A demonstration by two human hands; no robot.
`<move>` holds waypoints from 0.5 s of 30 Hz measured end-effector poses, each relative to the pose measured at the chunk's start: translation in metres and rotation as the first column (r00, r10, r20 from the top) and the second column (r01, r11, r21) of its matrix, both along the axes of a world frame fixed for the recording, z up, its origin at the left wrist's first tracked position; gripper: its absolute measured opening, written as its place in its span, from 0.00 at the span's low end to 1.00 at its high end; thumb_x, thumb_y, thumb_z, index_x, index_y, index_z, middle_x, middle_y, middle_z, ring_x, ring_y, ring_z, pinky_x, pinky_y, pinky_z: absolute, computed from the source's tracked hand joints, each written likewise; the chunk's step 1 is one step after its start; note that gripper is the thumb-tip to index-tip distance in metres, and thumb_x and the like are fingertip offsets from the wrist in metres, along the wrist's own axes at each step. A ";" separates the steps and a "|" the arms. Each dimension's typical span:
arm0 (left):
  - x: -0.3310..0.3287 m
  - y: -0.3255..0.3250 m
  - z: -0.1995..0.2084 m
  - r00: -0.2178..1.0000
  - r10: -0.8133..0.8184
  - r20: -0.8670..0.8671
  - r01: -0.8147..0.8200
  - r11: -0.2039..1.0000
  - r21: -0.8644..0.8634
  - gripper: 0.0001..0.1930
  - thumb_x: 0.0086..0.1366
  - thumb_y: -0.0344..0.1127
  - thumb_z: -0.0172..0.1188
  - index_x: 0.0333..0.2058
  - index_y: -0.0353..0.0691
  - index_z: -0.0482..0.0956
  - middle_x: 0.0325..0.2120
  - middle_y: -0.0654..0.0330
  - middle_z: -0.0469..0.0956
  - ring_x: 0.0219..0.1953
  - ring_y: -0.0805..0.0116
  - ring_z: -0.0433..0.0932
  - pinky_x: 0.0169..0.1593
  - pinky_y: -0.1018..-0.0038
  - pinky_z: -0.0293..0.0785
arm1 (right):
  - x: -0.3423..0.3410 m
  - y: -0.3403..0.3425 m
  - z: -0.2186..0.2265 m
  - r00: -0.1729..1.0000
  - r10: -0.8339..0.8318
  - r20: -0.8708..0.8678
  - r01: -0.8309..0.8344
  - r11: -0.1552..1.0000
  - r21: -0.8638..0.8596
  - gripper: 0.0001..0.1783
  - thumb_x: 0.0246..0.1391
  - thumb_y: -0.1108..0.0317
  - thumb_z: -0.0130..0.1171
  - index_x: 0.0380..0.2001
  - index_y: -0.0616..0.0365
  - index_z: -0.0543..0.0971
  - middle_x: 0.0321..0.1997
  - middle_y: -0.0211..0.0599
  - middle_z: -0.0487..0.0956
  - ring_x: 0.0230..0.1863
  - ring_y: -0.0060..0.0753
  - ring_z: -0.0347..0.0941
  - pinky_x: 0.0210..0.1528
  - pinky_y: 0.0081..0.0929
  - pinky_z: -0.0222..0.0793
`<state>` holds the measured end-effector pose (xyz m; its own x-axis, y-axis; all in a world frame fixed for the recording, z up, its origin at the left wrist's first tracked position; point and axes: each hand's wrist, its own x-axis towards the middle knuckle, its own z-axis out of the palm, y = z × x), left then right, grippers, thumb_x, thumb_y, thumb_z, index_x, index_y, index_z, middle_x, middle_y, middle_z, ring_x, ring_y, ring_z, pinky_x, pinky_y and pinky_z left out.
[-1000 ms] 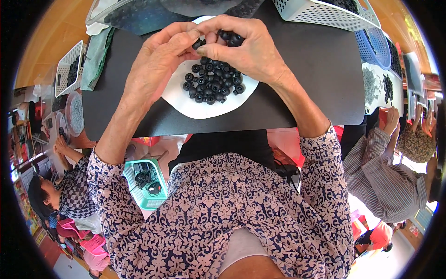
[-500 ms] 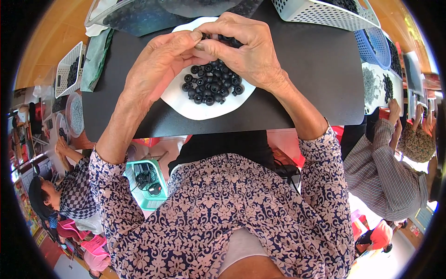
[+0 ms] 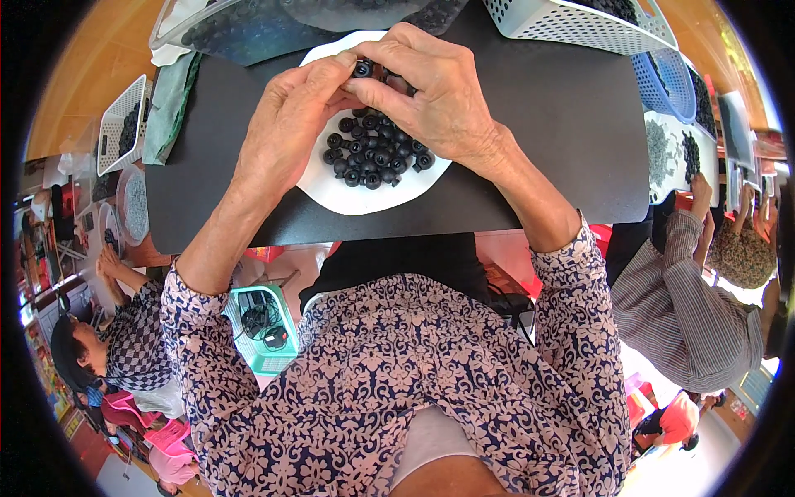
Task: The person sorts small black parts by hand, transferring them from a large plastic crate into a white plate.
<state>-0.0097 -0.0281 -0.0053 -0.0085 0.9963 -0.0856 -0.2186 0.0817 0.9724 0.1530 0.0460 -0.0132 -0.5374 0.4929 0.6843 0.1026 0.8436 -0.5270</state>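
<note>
Over the far part of a white plate [image 3: 335, 195], my left hand [image 3: 291, 112] and my right hand [image 3: 443, 93] meet at the fingertips. Between them is a small round black part [image 3: 363, 69] with a ringed end facing up. Both hands pinch it with thumb and fingers. More black shows under the right hand's curled fingers, too hidden to tell apart. Below the hands, a pile of similar black knob-like parts [image 3: 377, 153] lies on the plate, some with short stems.
The plate stands on a dark table [image 3: 571, 141]. Beyond it is a clear plastic bin [image 3: 273, 33]; a white perforated basket [image 3: 580, 29] stands far right, near a blue basket [image 3: 675, 91]. A green cloth [image 3: 171, 112] lies at the left edge. Co-workers sit on both sides.
My left hand has moved slightly right and its wrist has turned. The black part's ringed end now shows between the fingertips. The pile looks the same.
</note>
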 end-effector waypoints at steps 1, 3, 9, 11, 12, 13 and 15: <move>0.000 0.000 0.001 0.998 0.026 -0.056 -0.025 1.000 0.002 0.19 0.70 0.44 0.49 0.40 0.32 0.79 0.33 0.58 0.79 0.39 0.72 0.77 0.51 0.76 0.70 | 0.000 0.001 0.000 1.000 -0.001 -0.001 0.001 1.000 0.000 0.16 0.44 0.69 0.68 0.38 0.60 0.80 0.27 0.33 0.74 0.23 0.25 0.70 0.25 0.21 0.67; -0.004 0.000 0.004 0.983 0.028 -0.180 -0.022 0.999 0.035 0.21 0.70 0.46 0.47 0.39 0.32 0.79 0.33 0.58 0.79 0.38 0.72 0.77 0.50 0.76 0.70 | 0.000 0.002 -0.001 1.000 0.005 -0.013 -0.004 1.000 0.030 0.16 0.45 0.68 0.68 0.39 0.61 0.79 0.27 0.35 0.75 0.23 0.28 0.71 0.26 0.23 0.68; -0.008 0.021 0.010 0.873 0.205 -0.443 -0.090 0.959 0.267 0.25 0.71 0.50 0.41 0.41 0.32 0.78 0.39 0.56 0.78 0.44 0.69 0.73 0.53 0.72 0.65 | -0.002 0.001 0.000 0.998 0.057 0.022 -0.057 0.998 0.024 0.15 0.47 0.71 0.66 0.39 0.62 0.78 0.33 0.41 0.78 0.28 0.37 0.76 0.29 0.27 0.72; 0.009 0.030 0.015 0.942 0.126 -0.311 -0.045 0.966 0.256 0.27 0.71 0.52 0.38 0.45 0.34 0.78 0.43 0.55 0.77 0.49 0.67 0.72 0.58 0.71 0.64 | -0.002 -0.001 -0.002 0.999 0.047 0.007 -0.047 0.998 0.037 0.15 0.47 0.72 0.65 0.40 0.62 0.78 0.34 0.42 0.79 0.29 0.38 0.77 0.30 0.28 0.72; 0.011 0.031 0.015 0.942 0.127 -0.311 -0.046 0.966 0.255 0.27 0.71 0.52 0.38 0.45 0.34 0.78 0.43 0.55 0.77 0.49 0.67 0.72 0.58 0.71 0.64 | -0.003 -0.002 -0.002 0.999 0.050 -0.013 -0.050 0.998 0.043 0.14 0.48 0.72 0.65 0.40 0.62 0.78 0.34 0.42 0.79 0.30 0.40 0.77 0.30 0.28 0.73; 0.012 0.033 0.015 0.949 0.011 -0.315 0.062 0.973 0.223 0.27 0.71 0.53 0.38 0.44 0.35 0.78 0.42 0.55 0.77 0.48 0.67 0.73 0.56 0.72 0.66 | -0.003 -0.002 -0.001 0.999 0.051 -0.013 -0.050 0.998 0.042 0.14 0.48 0.72 0.65 0.40 0.62 0.78 0.34 0.42 0.79 0.30 0.40 0.77 0.30 0.28 0.73; 0.016 0.032 0.013 0.942 -0.008 -0.334 0.064 0.986 0.156 0.27 0.71 0.53 0.37 0.42 0.37 0.80 0.39 0.55 0.78 0.42 0.69 0.77 0.46 0.76 0.74 | -0.003 -0.002 0.001 0.996 0.068 -0.053 -0.068 0.998 0.018 0.12 0.48 0.74 0.64 0.38 0.63 0.77 0.31 0.43 0.79 0.29 0.42 0.78 0.30 0.29 0.73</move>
<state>0.0060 0.0036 0.0081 0.0275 0.9965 0.0789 0.1183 -0.0817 0.9896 0.1502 0.0441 -0.0125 -0.5318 0.4453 0.7203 0.0169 0.8560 -0.5167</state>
